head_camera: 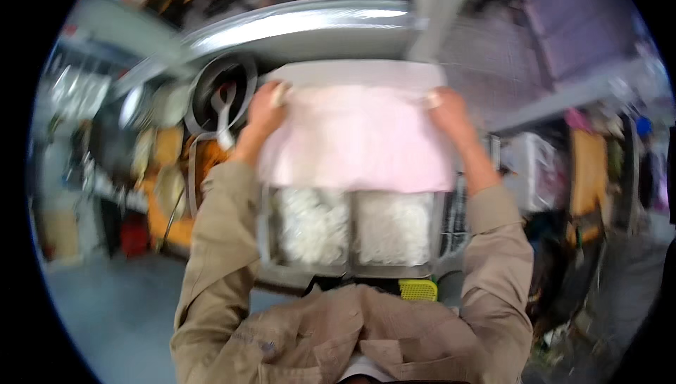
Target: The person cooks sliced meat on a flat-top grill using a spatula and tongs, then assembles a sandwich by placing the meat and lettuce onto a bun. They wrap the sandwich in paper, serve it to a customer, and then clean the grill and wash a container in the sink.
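A pale pink cloth (359, 136) is stretched between my two hands in front of me. My left hand (268, 107) pinches its far left corner, and my right hand (448, 112) grips the far right side. The near edge of the cloth hangs over two metal trays standing side by side, hiding their far parts. White pieces, perhaps food, fill the left tray (314, 225). Finer white stuff, too blurred to name, lies in the right tray (393, 228).
Left of my left wrist are a dark round pot (198, 85), a pale ladle (224, 120) and a container of orange food (211, 159). A white plastic bag (538, 170) sits to the right. Near my waist is a yellow-green perforated basket (418, 290). A metal ledge (306, 19) runs beyond the cloth.
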Available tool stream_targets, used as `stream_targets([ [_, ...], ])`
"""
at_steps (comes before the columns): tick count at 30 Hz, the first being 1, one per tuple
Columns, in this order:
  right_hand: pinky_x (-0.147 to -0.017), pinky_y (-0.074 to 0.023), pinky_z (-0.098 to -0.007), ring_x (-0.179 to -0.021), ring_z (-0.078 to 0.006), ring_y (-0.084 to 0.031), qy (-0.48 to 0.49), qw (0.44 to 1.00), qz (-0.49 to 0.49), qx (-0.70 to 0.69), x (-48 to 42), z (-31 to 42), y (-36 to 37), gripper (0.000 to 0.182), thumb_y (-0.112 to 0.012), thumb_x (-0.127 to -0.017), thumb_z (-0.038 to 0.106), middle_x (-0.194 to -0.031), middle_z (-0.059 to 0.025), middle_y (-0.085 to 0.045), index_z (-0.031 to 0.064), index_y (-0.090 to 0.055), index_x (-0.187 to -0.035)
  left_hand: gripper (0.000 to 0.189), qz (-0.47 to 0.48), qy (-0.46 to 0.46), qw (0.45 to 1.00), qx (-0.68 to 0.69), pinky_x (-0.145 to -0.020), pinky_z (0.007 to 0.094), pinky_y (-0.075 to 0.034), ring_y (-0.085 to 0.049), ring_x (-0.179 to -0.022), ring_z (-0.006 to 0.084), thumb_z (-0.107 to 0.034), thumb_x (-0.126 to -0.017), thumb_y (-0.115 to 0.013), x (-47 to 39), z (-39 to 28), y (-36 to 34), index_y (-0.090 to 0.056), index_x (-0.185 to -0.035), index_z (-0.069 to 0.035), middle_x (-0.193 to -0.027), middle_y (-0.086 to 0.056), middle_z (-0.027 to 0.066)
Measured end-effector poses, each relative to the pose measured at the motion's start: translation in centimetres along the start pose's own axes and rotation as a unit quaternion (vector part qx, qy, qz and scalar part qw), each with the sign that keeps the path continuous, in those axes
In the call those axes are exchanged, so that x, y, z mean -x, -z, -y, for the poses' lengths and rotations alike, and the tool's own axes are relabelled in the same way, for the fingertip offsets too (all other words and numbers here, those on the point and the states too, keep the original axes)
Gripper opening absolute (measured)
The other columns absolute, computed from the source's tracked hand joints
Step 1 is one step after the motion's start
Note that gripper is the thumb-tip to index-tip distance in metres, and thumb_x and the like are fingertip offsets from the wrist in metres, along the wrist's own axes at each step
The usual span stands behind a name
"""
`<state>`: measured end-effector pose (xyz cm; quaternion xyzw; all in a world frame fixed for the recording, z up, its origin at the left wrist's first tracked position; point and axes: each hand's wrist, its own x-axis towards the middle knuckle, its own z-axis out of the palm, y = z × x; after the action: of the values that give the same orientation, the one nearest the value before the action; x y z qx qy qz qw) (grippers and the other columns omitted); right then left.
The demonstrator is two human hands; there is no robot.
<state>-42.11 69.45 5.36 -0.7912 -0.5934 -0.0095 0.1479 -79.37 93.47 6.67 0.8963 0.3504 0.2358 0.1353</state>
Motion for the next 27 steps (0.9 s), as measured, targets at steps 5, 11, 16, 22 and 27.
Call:
stream_targets([
  [5,-0.076,-0.051,-0.0504,-0.089,-0.0402,-0.063,0.006,0.994,0.082,-0.069,6.6,4.7,1.4,0.013,-0.063,-0.071,0.006,-0.093,-0.0197,-0.065,0.0024,-0.064,-0.084,0.03,0.074,-0.19,0.96,-0.193,-0.096,0.0506,-0.046,-0.062,-0.094,0.0387,-0.003,-0.073,-0.06,2.1,10.0,-4.5,-0.07,-0.101,-0.002,-0.096,-0.068,0.0206],
  [11,-0.07,-0.0495,-0.0516,-0.082,-0.0402,-0.061,0.012,0.987,0.052,-0.15,18.3,7.5,6.4,0.012,-0.061,-0.073,0.008,-0.087,-0.0188,-0.06,0.0025,-0.058,-0.083,0.012,0.148,-0.21,0.938,-0.234,-0.068,0.0504,-0.044,-0.056,-0.075,0.0392,-0.002,-0.066,-0.062,9.2,1.8,9.0,-0.053,-0.074,-0.004,-0.071,-0.054,0.0163],
  [16,-0.076,-0.0515,-0.0481,-0.089,-0.0386,-0.061,-0.11,0.942,0.123,-0.293,29.8,11.5,6.4,0.022,-0.064,-0.076,0.015,-0.096,-0.0153,-0.06,0.0089,-0.059,-0.097,0.025,0.179,-0.115,0.971,-0.107,-0.054,0.0463,-0.047,-0.059,-0.063,0.0396,0.003,-0.064,-0.062,24.2,-7.6,18.9,-0.061,-0.087,-0.006,-0.077,-0.059,0.0161],
  [22,-0.074,-0.052,-0.049,-0.084,-0.0385,-0.063,-0.173,0.95,0.21,-0.153,40.2,16.0,8.4,0.015,-0.062,-0.077,0.012,-0.093,-0.0139,-0.062,0.0105,-0.059,-0.092,0.023,0.247,-0.014,0.968,-0.03,-0.058,0.045,-0.05,-0.063,-0.07,0.0351,-0.002,-0.073,-0.063,38.4,-10.6,17.5,-0.064,-0.094,-0.011,-0.086,-0.062,0.0106],
  [27,-0.076,-0.0517,-0.0497,-0.088,-0.0391,-0.064,-0.147,0.947,0.285,-0.017,42.7,19.9,8.1,0.021,-0.063,-0.082,0.016,-0.096,-0.0163,-0.064,0.009,-0.063,-0.101,0.026,0.379,0.053,0.923,0.045,-0.068,0.0451,-0.052,-0.065,-0.082,0.0368,-0.01,-0.08,-0.067,48.5,-7.6,15.5,-0.066,-0.107,-0.009,-0.095,-0.068,0.0142],
])
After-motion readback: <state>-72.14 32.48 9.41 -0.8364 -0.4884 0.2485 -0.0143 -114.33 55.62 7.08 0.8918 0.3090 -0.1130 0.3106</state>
